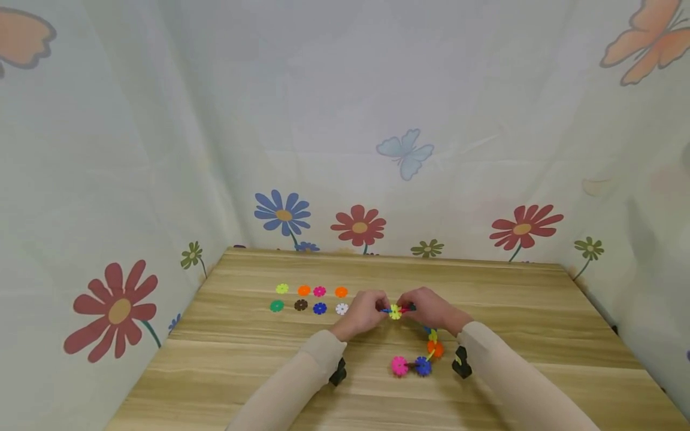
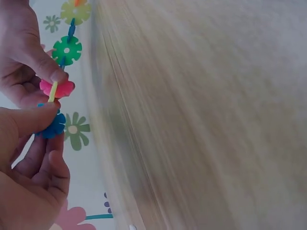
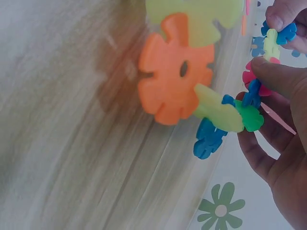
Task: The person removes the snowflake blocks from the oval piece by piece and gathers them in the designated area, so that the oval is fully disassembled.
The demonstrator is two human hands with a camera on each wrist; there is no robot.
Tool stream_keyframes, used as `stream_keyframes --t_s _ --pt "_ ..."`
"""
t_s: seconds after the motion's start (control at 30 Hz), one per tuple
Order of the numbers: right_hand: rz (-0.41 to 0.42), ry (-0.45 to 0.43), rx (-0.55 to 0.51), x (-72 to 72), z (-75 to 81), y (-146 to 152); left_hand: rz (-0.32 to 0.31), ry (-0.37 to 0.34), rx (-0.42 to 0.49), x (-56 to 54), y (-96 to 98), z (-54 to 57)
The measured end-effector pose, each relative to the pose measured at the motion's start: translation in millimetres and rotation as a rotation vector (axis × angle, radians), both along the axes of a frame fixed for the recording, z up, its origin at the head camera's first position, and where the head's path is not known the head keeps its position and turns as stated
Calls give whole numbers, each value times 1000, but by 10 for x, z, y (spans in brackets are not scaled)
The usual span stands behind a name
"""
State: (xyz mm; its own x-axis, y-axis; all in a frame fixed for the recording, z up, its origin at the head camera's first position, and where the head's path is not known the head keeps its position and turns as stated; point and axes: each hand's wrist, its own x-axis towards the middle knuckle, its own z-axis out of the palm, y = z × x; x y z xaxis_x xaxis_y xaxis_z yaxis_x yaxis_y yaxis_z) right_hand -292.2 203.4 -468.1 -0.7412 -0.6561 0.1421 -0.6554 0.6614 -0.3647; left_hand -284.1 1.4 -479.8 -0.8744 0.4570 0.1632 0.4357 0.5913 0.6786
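Observation:
My left hand (image 1: 364, 312) pinches a blue notched interlocking disc (image 2: 55, 125) between thumb and fingers. Close beside it, my right hand (image 1: 433, 307) holds a pink notched disc (image 2: 63, 89). A yellow disc (image 1: 396, 312) stands between the two, seen edge-on in the left wrist view and joining blue to pink. From the pink one a chain runs on under the right hand, through a green disc (image 3: 250, 116) and an orange disc (image 3: 168, 72). Its far end curves over the table, with a blue disc (image 1: 423, 366) and a pink end disc (image 1: 399, 366).
Left of my hands, loose discs lie in two rows on the wooden table (image 1: 226, 371), among them a green disc (image 1: 277, 306), a brown disc (image 1: 300, 304) and a white disc (image 1: 342, 309). A flower-printed curtain (image 1: 323, 120) hangs behind the table and along its sides.

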Motion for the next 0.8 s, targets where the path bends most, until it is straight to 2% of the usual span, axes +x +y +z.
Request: stream_keyframes --t_s 0.57,0.73,0.8 --pt "16 11 8 10 -9 -34 57 51 -69 20 -3 30" --pt "-2 2 14 6 -3 -27 60 81 -76 27 -25 44" --pt "-11 1 16 2 -5 -14 63 72 -70 34 -34 52"
